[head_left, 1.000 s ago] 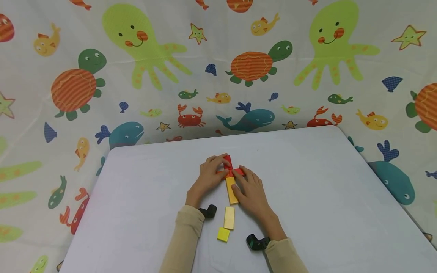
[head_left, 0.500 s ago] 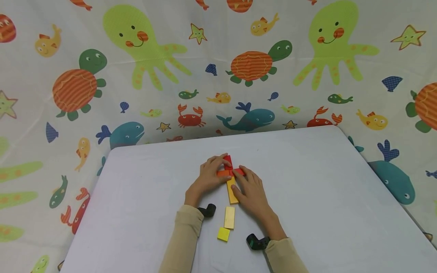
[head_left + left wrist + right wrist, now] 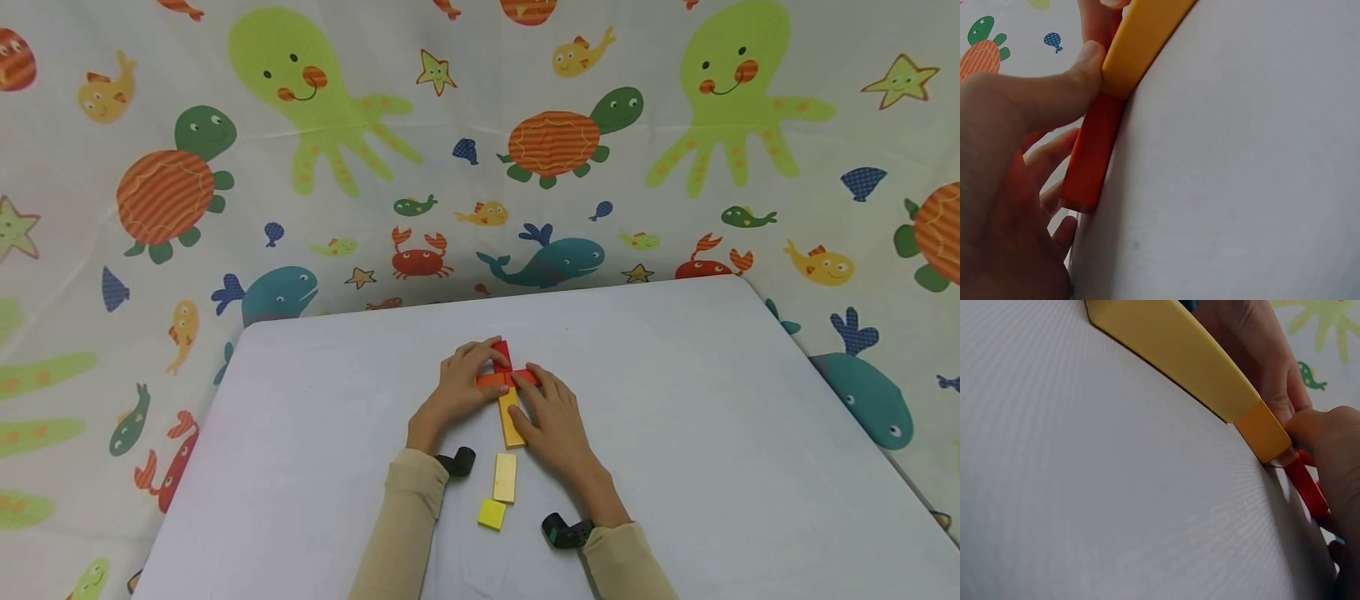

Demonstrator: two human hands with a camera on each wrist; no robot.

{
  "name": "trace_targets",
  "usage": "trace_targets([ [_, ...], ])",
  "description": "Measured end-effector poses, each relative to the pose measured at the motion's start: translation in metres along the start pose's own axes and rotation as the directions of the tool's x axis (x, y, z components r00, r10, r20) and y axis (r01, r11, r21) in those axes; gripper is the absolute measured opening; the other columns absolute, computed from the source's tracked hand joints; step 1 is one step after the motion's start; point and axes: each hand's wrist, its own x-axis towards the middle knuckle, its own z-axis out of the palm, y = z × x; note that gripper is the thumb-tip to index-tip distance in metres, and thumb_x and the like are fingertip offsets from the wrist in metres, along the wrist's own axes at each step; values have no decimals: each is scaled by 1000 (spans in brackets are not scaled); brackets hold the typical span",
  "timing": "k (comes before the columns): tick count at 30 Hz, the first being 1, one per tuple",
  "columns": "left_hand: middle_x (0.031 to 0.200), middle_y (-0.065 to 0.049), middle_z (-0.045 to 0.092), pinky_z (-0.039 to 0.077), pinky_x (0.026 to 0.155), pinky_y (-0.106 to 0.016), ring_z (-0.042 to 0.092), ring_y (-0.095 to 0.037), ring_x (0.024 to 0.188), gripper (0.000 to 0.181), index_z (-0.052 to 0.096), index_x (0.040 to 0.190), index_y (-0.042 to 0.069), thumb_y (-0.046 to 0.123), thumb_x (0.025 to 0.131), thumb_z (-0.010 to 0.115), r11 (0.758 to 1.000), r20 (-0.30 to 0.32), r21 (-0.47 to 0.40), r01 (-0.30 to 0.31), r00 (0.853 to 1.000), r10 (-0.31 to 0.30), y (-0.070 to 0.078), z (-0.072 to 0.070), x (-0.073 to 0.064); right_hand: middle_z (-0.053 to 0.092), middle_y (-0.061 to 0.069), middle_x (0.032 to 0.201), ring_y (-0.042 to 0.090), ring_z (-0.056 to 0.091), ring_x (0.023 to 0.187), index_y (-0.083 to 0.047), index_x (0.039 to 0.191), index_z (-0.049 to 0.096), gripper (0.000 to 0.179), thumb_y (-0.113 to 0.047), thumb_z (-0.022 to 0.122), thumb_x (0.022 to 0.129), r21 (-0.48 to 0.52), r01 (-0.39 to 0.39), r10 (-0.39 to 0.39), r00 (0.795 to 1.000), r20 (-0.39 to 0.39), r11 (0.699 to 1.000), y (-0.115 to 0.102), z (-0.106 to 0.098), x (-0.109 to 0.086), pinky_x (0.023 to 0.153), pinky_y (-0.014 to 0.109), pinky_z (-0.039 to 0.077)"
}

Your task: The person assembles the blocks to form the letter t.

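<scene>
In the head view, wooden blocks make a cross: a red block (image 3: 502, 357) at the far end, an orange block (image 3: 491, 380) on the left, another red block (image 3: 527, 377) on the right. An amber block (image 3: 512, 421) runs toward the person. My left hand (image 3: 459, 385) holds the orange block, thumb on its near side by the amber block's end, fingers reaching past it. The right hand (image 3: 555, 425) has its fingers around the right red block, its thumb beside the amber block (image 3: 1264, 432). In the left wrist view, the left thumb presses at the amber block (image 3: 1141, 47).
A pale yellow block (image 3: 505, 477) lies nearer the person, with a small bright yellow block (image 3: 491, 514) by its near end. Black wrist cameras (image 3: 461, 462) sit on both wrists. The white table (image 3: 712, 433) backs onto a curtain (image 3: 465, 92) printed with sea animals.
My left thumb has slid off the orange block's top to its near side, toward the amber block, uncovering the orange block. The right hand stays almost still, and the blocks have barely moved.
</scene>
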Motion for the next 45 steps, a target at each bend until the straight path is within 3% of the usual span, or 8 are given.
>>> trace_targets([
  [5, 168, -1, 40, 22, 122, -67, 29, -36, 154, 36, 65, 121, 25, 35, 90, 80, 1000, -1, 13, -12, 1000, 12, -1, 1, 1, 38, 12, 166, 38, 34, 153, -18, 154, 52, 56, -36, 62, 103, 3, 5, -5, 1000, -3, 1000, 1, 0, 0, 124, 63, 25],
  [12, 170, -1, 36, 23, 121, -67, 27, -36, 156, 47, 65, 138, 30, 40, 93, 74, 998, 23, 55, -37, 999, 35, -3, 1, 1, 38, 12, 166, 39, 34, 153, -18, 155, 51, 57, -37, 62, 102, -9, 2, -2, 1000, 0, 1000, 0, 0, 0, 124, 64, 26],
  [28, 170, 1, 35, 19, 123, -67, 25, -35, 157, 46, 66, 138, 30, 40, 93, 75, 998, 43, 45, -33, 999, 31, 0, -2, -1, 38, 13, 166, 38, 34, 153, -17, 154, 51, 56, -35, 62, 102, 0, 10, -10, 1000, -8, 1000, 1, 2, 0, 124, 64, 25],
  [38, 171, 1, 34, 18, 123, -65, 28, -32, 155, 37, 66, 138, 28, 21, 102, 59, 1000, 39, 3, -28, 999, 27, 1, -3, -3, 39, 12, 165, 38, 34, 153, -16, 153, 53, 55, -34, 63, 102, 7, 13, -13, 1000, -20, 1000, 2, 1, -1, 124, 63, 26],
  [45, 171, 1, 35, 19, 123, -66, 29, -32, 155, 39, 67, 138, 28, 21, 100, 61, 999, 34, 15, -33, 999, 33, -1, -2, -2, 38, 10, 166, 36, 33, 154, -19, 155, 51, 55, -36, 60, 103, 11, -2, 2, 1000, 4, 1000, 3, 2, -1, 125, 61, 24],
])
